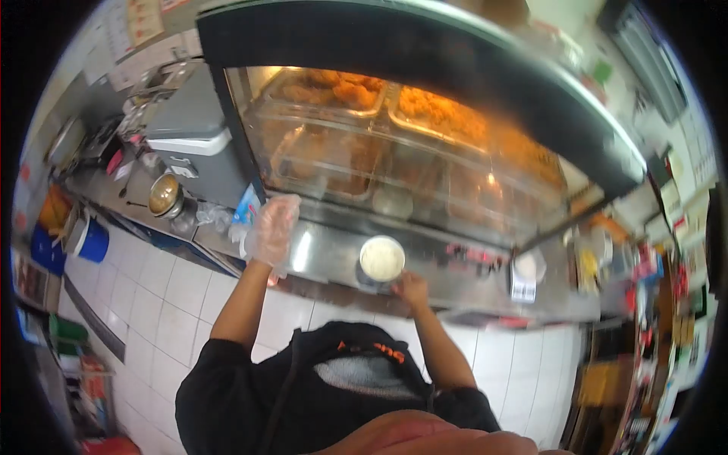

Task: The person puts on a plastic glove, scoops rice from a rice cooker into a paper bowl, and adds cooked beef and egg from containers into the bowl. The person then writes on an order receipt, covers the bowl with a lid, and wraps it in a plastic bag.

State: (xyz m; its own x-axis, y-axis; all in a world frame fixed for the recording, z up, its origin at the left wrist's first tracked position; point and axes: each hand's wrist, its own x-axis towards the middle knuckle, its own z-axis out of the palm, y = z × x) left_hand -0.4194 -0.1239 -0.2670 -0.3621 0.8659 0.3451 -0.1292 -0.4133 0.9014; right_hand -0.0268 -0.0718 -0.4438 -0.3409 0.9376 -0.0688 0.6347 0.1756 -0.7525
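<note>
A round white bowl (362, 262) filled with what looks like white rice (382, 258) is at the front of the steel counter. My bare right hand (411, 290) is closed at the bowl's lower right side, its fingertips at the edge. My left hand (274, 227) wears a loose clear plastic glove and is raised at the lower left corner of a glass-fronted food warmer (425, 19). Its fingers point up, slightly bent, with nothing visible in them. Trays of fried chicken (353, 92) glow orange behind the glass.
Left of the warmer are a grey cooler box (186, 114), a metal container (164, 196) and a blue-and-white packet (247, 205). A white scale (525, 287) stands on the right of the counter, near red-handled utensils (478, 254). A blue bucket (92, 241) is at far left.
</note>
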